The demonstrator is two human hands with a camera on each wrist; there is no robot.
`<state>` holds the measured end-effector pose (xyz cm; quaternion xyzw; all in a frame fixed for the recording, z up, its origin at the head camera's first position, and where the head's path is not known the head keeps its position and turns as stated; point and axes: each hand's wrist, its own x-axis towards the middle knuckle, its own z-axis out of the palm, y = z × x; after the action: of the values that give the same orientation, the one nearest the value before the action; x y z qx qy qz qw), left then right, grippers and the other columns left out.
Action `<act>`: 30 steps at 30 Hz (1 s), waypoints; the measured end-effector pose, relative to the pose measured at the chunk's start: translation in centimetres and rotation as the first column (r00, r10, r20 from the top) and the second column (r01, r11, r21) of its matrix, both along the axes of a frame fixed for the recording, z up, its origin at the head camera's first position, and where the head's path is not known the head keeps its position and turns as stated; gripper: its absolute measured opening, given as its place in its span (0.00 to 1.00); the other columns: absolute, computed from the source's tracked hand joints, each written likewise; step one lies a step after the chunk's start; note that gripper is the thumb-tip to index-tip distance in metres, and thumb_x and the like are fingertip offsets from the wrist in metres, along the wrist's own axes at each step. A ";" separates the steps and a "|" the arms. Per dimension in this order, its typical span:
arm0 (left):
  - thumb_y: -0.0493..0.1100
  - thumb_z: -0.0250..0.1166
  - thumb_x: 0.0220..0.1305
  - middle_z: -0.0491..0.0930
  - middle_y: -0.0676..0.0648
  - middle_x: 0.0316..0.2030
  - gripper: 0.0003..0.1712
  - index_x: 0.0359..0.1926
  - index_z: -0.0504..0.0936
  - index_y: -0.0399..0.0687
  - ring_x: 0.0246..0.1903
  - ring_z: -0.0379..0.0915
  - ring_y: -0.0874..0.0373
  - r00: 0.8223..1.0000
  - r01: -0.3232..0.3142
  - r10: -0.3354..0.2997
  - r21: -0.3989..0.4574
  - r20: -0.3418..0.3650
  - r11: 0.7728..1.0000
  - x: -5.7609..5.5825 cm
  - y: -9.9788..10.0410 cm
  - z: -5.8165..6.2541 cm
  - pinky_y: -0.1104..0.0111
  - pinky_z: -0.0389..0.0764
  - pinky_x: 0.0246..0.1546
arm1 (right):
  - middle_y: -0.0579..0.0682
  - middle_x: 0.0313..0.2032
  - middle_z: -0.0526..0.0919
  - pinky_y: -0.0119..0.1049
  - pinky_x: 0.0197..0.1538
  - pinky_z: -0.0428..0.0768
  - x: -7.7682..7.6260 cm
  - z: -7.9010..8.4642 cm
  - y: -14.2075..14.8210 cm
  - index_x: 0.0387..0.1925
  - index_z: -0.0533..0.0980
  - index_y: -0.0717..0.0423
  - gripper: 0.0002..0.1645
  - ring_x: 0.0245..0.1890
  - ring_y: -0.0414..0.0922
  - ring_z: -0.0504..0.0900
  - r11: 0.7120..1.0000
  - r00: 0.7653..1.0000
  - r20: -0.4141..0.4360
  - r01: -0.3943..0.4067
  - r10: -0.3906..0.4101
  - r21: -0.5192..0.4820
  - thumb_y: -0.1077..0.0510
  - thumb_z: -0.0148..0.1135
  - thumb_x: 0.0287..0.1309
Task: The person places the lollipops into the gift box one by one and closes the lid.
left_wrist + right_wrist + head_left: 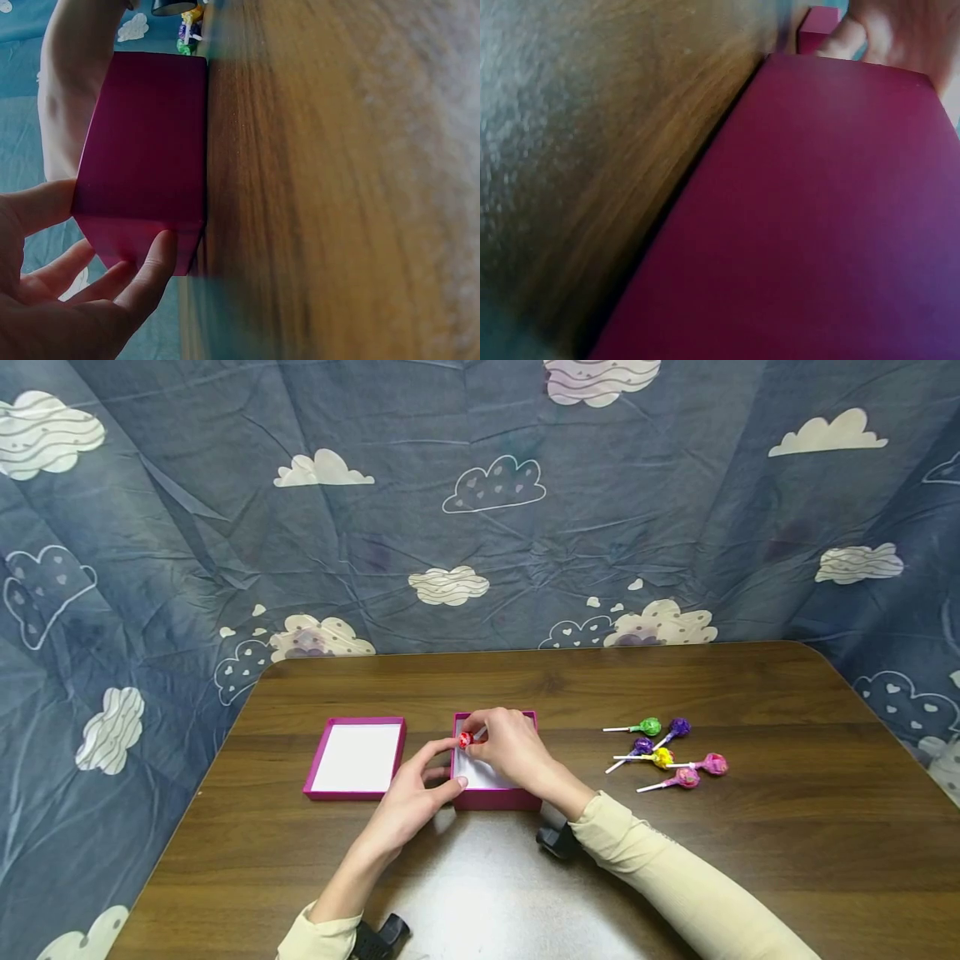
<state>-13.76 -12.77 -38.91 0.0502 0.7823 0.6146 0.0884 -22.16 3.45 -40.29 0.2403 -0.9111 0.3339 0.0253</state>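
A magenta box [497, 799] with a white inside stands on the table. Over its far left part my right hand [510, 747] pinches a lollipop [465, 740] in a red wrapper. My left hand [411, 793] rests against the left side of the box, its thumb at the near left corner and its index finger reaching up beside the red lollipop. In the left wrist view, extended fingers [154, 274] of that hand touch the box wall [150, 135]. The right wrist view shows mostly the box's outer wall [802, 210]; the right fingers are hidden there.
Left of the box lies a shallow magenta lid [356, 760], white inside up. To the right lie several wrapped lollipops: green [650, 727], purple [680, 727], yellow [663, 758] and pink [716, 764]. A cloud-patterned cloth [495, 543] hangs behind the wooden table [787, 860].
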 end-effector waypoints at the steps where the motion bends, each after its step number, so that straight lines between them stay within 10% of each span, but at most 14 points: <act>1: 0.36 0.65 0.57 0.70 0.36 0.57 0.31 0.62 0.69 0.47 0.54 0.69 0.41 1.000 -0.002 0.002 0.000 -0.001 1.000 -0.1 -0.1 -0.2 0.58 0.75 0.42 | 0.42 0.25 0.83 0.35 0.30 0.72 0.0 0.0 -0.1 0.32 0.82 0.48 0.10 0.26 0.34 0.79 1.000 1.000 -0.006 0.001 -0.001 0.001 0.61 0.71 0.43; 9: 0.41 0.67 0.56 0.72 0.41 0.56 0.31 0.62 0.70 0.53 0.53 0.70 0.46 1.000 -0.020 0.019 -0.012 -0.023 1.000 -0.9 -0.5 -2.3 0.60 0.75 0.40 | 0.42 0.26 0.84 0.36 0.29 0.72 -0.3 -0.1 -0.5 0.29 0.83 0.47 0.09 0.27 0.39 0.79 0.999 1.000 -0.027 -0.008 0.010 0.051 0.63 0.70 0.43; 30: 0.41 0.67 0.56 0.71 0.41 0.57 0.31 0.62 0.69 0.55 0.53 0.70 0.47 0.999 -0.035 0.034 -0.022 -0.013 0.999 -0.8 -0.3 -2.5 0.59 0.75 0.41 | 0.48 0.32 0.85 0.36 0.32 0.74 0.0 0.5 0.2 0.37 0.83 0.53 0.14 0.29 0.39 0.80 0.999 0.999 0.039 -0.003 0.001 0.054 0.65 0.68 0.44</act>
<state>-14.60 -13.09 -41.38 0.0395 0.7903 0.6070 0.0735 -22.17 3.61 -39.83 0.2351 -0.9199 0.3139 0.0007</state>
